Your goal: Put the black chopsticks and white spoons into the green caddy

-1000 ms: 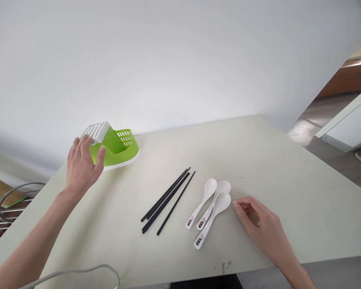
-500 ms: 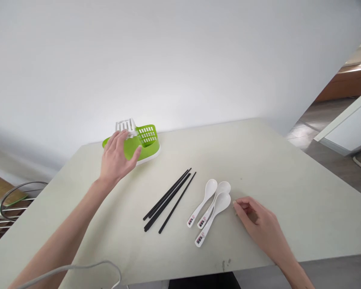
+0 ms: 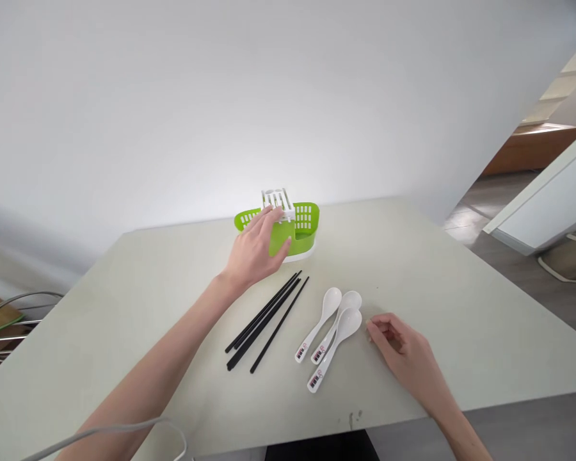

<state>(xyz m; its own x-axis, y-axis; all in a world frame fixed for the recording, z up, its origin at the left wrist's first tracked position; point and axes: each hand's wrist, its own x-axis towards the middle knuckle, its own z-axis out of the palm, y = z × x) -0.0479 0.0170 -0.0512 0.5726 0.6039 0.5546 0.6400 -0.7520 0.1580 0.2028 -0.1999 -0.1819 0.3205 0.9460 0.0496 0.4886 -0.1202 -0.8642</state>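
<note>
A green and white utensil holder with perforated side baskets and a slotted white top stands against the wall. My left hand is on its front and top, fingers over the white slotted part and thumb along the green face; the hand covers part of the holder. Several black chopsticks lie on the table below it, tips pointing up and right. Three white spoons rest to their right, two of them overlapping. Close to the right of the spoon bowls, my right hand is closed with curled fingers, nothing visible in it.
The pale table meets a white wall at the back. A grey cable crosses over my left forearm. At the left edge is a wire rack with a wooden board. A black item shows below the front edge.
My left hand and the utensil holder have moved right along the wall. The holder is now behind the chopsticks. My right hand stays beside the spoons; the view has shifted slightly.
</note>
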